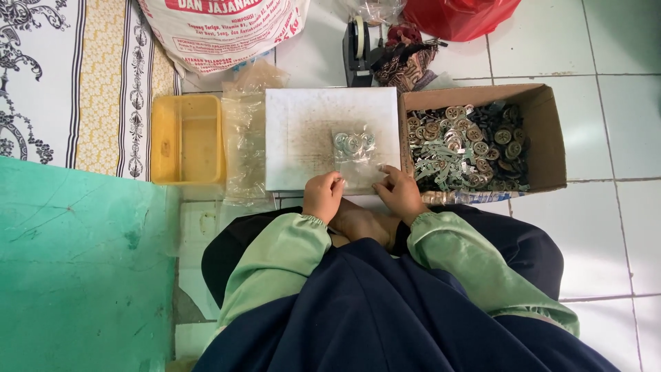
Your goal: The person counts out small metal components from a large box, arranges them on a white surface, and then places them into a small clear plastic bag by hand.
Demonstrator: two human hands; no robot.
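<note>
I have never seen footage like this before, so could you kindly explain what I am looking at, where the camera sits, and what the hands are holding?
There is no machine here: a person sitting on a tiled floor works with two bare hands. The single picture comes from a camera worn on the person's head, looking straight down.

The left hand and right hand each pinch the near edge of a small clear plastic bag with a few round metal pieces inside, lying on a white board.

Right of the board stands a cardboard box full of similar metal pieces. To the left are loose clear bags and a yellow plastic tub. Beyond the board sits a tape dispenser.
</note>
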